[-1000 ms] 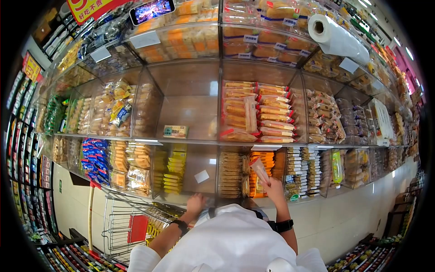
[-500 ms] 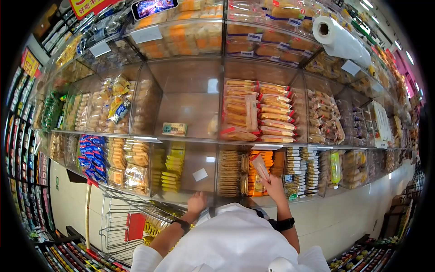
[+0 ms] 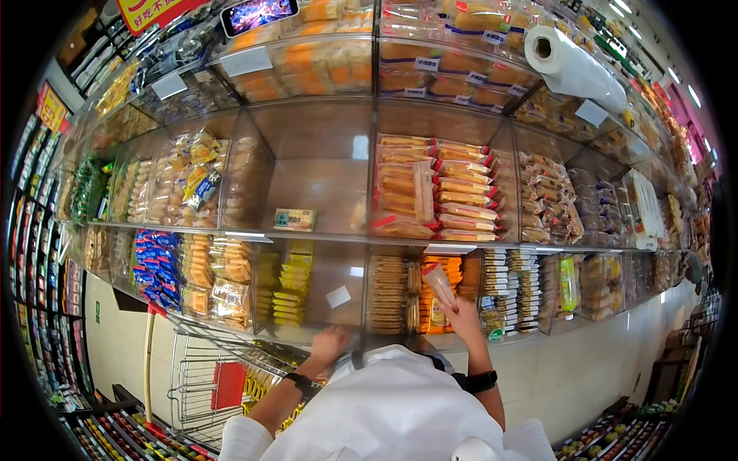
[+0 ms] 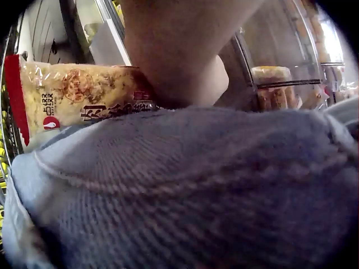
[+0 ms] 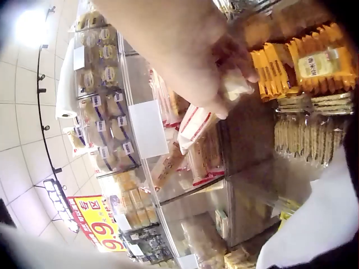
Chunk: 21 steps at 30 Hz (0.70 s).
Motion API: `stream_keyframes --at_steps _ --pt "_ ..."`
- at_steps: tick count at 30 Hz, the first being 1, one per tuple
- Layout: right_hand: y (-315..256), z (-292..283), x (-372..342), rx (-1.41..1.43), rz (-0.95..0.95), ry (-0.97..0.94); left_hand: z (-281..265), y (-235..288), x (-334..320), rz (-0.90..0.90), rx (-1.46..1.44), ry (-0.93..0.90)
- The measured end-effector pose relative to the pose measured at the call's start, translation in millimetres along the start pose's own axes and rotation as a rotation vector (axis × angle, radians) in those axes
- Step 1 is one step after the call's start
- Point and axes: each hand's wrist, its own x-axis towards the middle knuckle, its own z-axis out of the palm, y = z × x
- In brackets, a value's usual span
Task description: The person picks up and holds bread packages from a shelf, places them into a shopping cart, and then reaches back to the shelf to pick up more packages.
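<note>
Low over the lower bin, my right hand (image 3: 465,316) pinches one end of a long clear packet (image 3: 439,286) with a red tip. Its white, red-striped wrapper (image 5: 196,128) shows beside that hand in the right wrist view. My left hand (image 3: 329,346) is at the front edge of the case, fingers bent. The left wrist view shows a bread packet (image 4: 78,92) with a red end and dark lettering, its right end hidden behind the left hand (image 4: 176,53). I cannot tell whether that hand grips it. Denim (image 4: 185,190) fills the view below.
Clear-walled bins hold red-tipped packets (image 3: 465,184), orange packets (image 3: 453,269), stacked crackers (image 3: 390,296) and yellow packets (image 3: 296,288). A shopping cart (image 3: 204,376) stands at the left, close to the left arm. A bag roll (image 3: 573,73) and a phone (image 3: 259,15) sit along the top.
The right hand and its packet stay almost in place, with a slight tilt and return. The left hand has shifted slightly left.
</note>
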Motion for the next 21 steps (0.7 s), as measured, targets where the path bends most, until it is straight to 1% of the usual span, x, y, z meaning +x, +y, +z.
stream_keyframes --at_steps 2,5,7,8,11,13,14,17,21 --pt "11.1 3.8 -1.3 -0.017 0.0 0.006 -1.6 -2.9 -0.3 0.015 -0.011 -0.033" --pt "28.3 10.6 -1.0 -0.087 -0.045 0.025 -1.7 -7.4 1.4 0.089 -0.044 -0.027" --pt "29.4 11.3 -0.1 -0.122 -0.1 0.051 -0.1 -5.3 0.1 0.038 -0.025 -0.049" --pt "29.9 11.0 0.4 -0.112 -0.087 0.05 0.4 -4.3 -0.6 0.014 -0.015 -0.059" --pt "21.7 7.7 -1.8 -0.093 -0.039 0.041 13.1 -11.4 -4.3 0.013 -0.025 -0.003" --pt "16.5 6.2 -2.8 -0.095 -0.001 0.031 16.1 -12.1 -3.0 -0.039 0.022 -0.047" --pt "14.9 6.4 -3.3 -0.09 -0.012 0.029 17.3 -12.7 -4.5 -0.068 0.045 -0.07" --pt "13.5 8.3 -2.4 -0.085 -0.037 0.024 4.9 -10.4 -3.4 -0.1 0.025 -0.031" --pt "15.8 10.1 -2.0 -0.09 -0.041 0.023 6.6 -14.2 -2.0 -0.137 0.002 -0.051"
